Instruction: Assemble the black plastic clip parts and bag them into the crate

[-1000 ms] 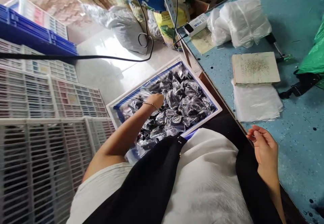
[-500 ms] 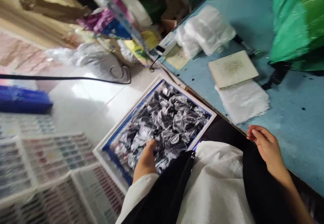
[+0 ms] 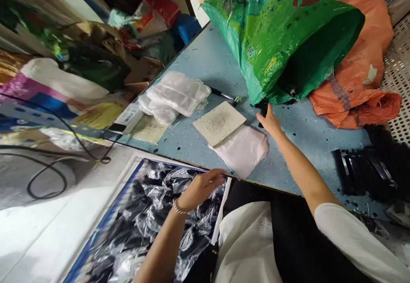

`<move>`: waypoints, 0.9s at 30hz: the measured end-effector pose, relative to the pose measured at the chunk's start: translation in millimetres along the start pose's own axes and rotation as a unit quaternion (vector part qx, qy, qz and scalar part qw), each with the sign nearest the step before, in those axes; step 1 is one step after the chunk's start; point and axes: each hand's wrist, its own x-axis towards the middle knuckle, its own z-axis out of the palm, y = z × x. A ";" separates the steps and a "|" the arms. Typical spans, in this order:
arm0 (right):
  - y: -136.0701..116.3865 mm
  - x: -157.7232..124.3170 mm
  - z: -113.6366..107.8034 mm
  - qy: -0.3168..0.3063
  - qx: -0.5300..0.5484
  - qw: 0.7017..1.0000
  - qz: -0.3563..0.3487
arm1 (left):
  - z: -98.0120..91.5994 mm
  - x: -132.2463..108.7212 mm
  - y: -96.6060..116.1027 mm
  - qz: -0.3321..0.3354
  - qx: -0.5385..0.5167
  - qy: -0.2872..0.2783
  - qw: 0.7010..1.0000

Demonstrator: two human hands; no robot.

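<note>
Blue bench (image 3: pixel 307 155): my R hand (image 3: pixel 270 121), fingers together at black item (image 3: pixel 263 109) by green sack (image 3: pixel 275 39), can't tell if clamped, a hard tug could drag sack off; L hand (image 3: pixel 201 189), fingers together, gripping nothing, above crate (image 3: pixel 222 208).

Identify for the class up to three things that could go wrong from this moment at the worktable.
The green woven sack slumps beside the right hand and might topple onto the pale card and plastic bags. Those bags sit at the edge of the blue speckled table, so they could slip towards the tray of wrapped dark items beneath the left hand.
</note>
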 end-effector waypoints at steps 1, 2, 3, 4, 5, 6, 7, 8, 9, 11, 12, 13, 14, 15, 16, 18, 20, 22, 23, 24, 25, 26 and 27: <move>2.9 -1.8 -4.7 -0.012 0.080 0.996 0.027 | 13.1 20.4 15.8 0.030 -0.045 -0.004 0.999; 9.0 -8.9 -11.2 -0.028 0.162 0.985 0.048 | 28.3 41.1 30.6 0.053 -0.107 0.002 0.993; 17.9 -21.1 -18.5 -0.048 0.238 0.968 0.062 | 45.4 61.4 44.2 0.067 -0.180 0.016 0.981; 28.7 -37.9 -25.7 -0.065 0.288 0.953 0.065 | 63.8 80.4 56.4 0.072 -0.257 0.028 0.963; 40.6 -58.1 -32.1 -0.093 0.348 0.931 0.064 | 82.9 97.3 67.6 0.070 -0.332 0.033 0.940; 52.6 -80.4 -37.5 -0.121 0.401 0.907 0.049 | 101.8 111.2 78.0 0.059 -0.396 0.020 0.916; 64.1 -102.9 -42.2 -0.149 0.420 0.895 0.034 | 119.6 121.4 87.7 0.043 -0.450 -0.006 0.892; 74.4 -124.0 -46.9 -0.149 0.406 0.902 0.012 | 135.3 127.7 96.7 0.024 -0.491 -0.042 0.870; 83.0 -142.1 -52.3 -0.121 0.360 0.925 -0.024 | 148.2 130.0 104.9 0.006 -0.519 -0.078 0.851; 94.5 -165.1 -67.9 -0.032 0.206 0.972 -0.112 | 165.2 125.0 118.2 -0.018 -0.546 -0.115 0.830; 97.5 -169.3 -78.1 0.025 0.125 0.980 -0.154 | 169.6 119.2 123.1 -0.023 -0.543 -0.117 0.831; 99.1 -169.0 -89.1 0.075 0.055 0.977 -0.194 | 172.0 112.4 126.9 -0.023 -0.530 -0.112 0.840; 99.4 -165.1 -99.9 0.115 0.001 0.965 -0.234 | 173.2 105.3 129.7 -0.021 -0.510 -0.106 0.853; 98.8 -158.4 -109.3 0.142 -0.040 0.950 -0.275 | 173.9 98.6 131.7 -0.016 -0.487 -0.101 0.867; 97.5 -150.1 -116.1 0.151 -0.072 0.933 -0.318 | 174.5 92.7 133.1 -0.011 -0.463 -0.103 0.880; 94.1 -132.6 -120.1 0.144 -0.124 0.899 -0.395 | 177.0 84.1 134.2 -0.005 -0.422 -0.114 0.899; 91.0 -118.7 -111.4 0.133 -0.143 0.886 -0.421 | 181.0 80.7 133.6 0.007 -0.373 -0.107 0.921; 89.4 -111.3 -96.2 0.131 -0.105 0.913 -0.372 | 185.2 82.0 131.3 0.036 -0.299 -0.062 0.952; 89.3 -110.1 -88.9 0.123 -0.067 0.935 -0.326 | 186.7 83.8 129.7 0.055 -0.261 -0.034 0.963; 89.7 -110.1 -83.3 0.108 -0.024 0.955 -0.274 | 187.5 86.0 127.8 0.067 -0.232 -0.014 0.970; 90.6 -111.1 -79.9 0.087 0.016 0.970 -0.227 | 187.5 88.2 125.8 0.071 -0.217 -0.007 0.973; 91.7 -112.7 -79.2 0.062 0.043 0.978 -0.196 | 186.7 90.0 124.0 0.067 -0.217 -0.011 0.974; 93.0 -114.6 -80.9 0.039 0.052 0.980 -0.187 | 185.3 91.2 122.5 0.058 -0.226 -0.020 0.972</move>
